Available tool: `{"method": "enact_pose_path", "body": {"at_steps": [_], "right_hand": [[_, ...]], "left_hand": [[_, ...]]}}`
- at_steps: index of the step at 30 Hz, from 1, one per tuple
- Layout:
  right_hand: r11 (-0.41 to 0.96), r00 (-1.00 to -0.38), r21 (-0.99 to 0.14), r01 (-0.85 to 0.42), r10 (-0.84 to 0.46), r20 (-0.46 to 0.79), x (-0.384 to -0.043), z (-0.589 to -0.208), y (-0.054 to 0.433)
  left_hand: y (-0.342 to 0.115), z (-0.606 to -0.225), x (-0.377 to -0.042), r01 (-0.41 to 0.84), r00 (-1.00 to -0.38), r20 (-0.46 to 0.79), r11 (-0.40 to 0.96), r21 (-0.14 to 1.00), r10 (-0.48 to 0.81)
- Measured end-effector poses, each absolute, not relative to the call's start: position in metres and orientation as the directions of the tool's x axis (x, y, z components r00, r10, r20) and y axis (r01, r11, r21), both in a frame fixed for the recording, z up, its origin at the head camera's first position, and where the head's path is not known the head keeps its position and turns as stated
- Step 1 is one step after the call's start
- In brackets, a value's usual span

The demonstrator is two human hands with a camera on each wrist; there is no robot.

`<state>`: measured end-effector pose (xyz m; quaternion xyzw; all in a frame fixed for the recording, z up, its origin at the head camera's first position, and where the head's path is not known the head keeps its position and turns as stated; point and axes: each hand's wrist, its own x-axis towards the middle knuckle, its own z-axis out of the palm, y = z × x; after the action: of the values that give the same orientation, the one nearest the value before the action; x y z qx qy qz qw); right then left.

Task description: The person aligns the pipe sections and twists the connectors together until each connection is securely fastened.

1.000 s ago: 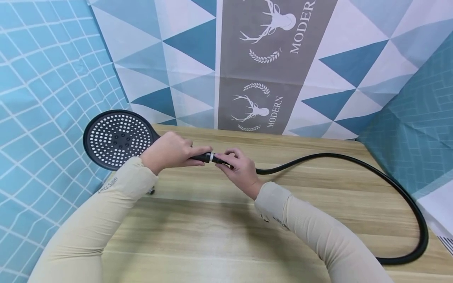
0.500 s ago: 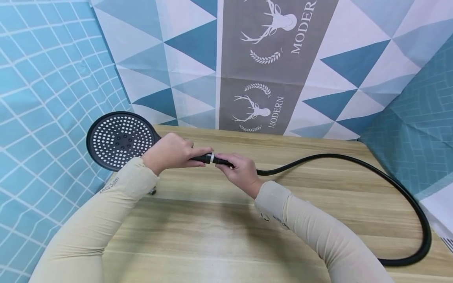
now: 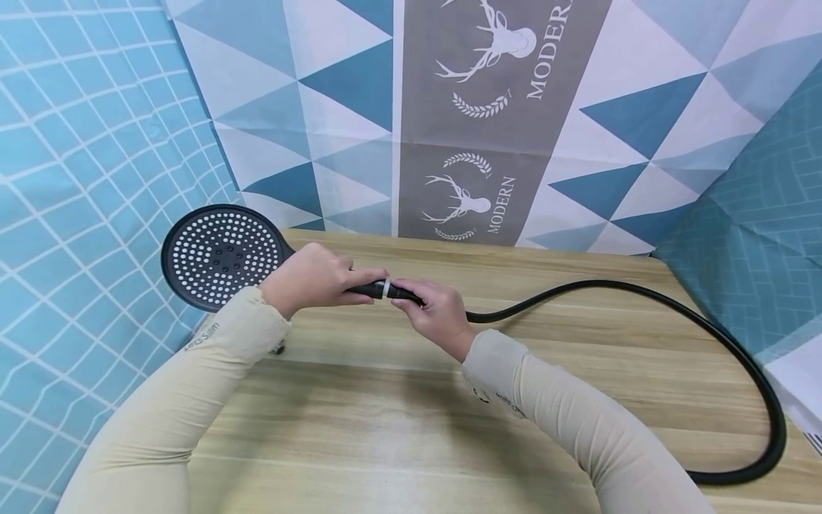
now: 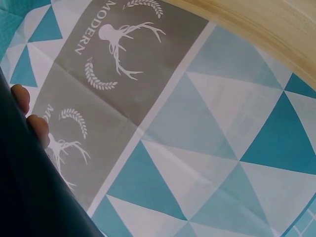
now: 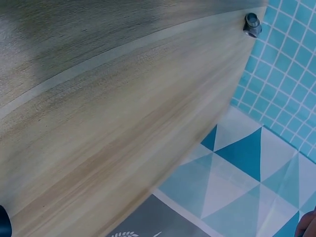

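Observation:
A round black shower head (image 3: 225, 257) with pale nozzles faces up at the left of the head view. My left hand (image 3: 315, 277) grips its handle (image 3: 367, 289), the index finger lying along it. A white ring (image 3: 386, 288) marks where the handle meets the black hose's end fitting (image 3: 404, 294). That fitting is pinched between thumb and fingers of my right hand (image 3: 438, 313). Beyond that hand the black hose (image 3: 597, 283) loops away to the right. In the left wrist view, fingertips (image 4: 38, 131) show past a large dark shape; the right wrist view catches only a finger's edge (image 5: 307, 225).
A small metal fitting (image 5: 252, 25) lies on the wooden table (image 3: 385, 428) by the left wall, mostly behind my left sleeve in the head view. Blue tiled sheeting (image 3: 77, 214) rises at left, patterned sheeting (image 3: 347, 128) behind. A white object (image 3: 799, 375) stands at the right edge.
My right fingers have flattened along the fitting from a more bent pose. The shower head and left hand have shifted slightly right and down in the view; both hands keep their hold.

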<state>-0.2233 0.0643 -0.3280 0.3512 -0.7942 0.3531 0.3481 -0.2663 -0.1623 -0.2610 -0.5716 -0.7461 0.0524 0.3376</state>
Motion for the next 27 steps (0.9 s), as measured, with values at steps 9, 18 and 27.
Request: {"method": "enact_pose_path", "body": {"at_steps": [9,18,27], "right_hand": [[0.517,-0.553,-0.349,-0.782,-0.316,0.771,-0.2190,-0.3270,0.0662],[0.538,-0.585,-0.362,-0.761,-0.331,0.740,-0.2182,-0.3229,0.0681],[0.476,-0.616,-0.428,-0.768,-0.366,0.698,-0.2185,-0.3237,0.0728]], "left_hand": [[-0.1604,-0.2618,-0.2638,0.818,-0.132,0.431,0.343,-0.461,0.893],[-0.1586,-0.2579,-0.2605,0.811,-0.143,0.424,0.351,-0.468,0.894],[-0.1565,-0.2544,-0.2571,0.804,-0.154,0.400,0.350,-0.481,0.904]]}}
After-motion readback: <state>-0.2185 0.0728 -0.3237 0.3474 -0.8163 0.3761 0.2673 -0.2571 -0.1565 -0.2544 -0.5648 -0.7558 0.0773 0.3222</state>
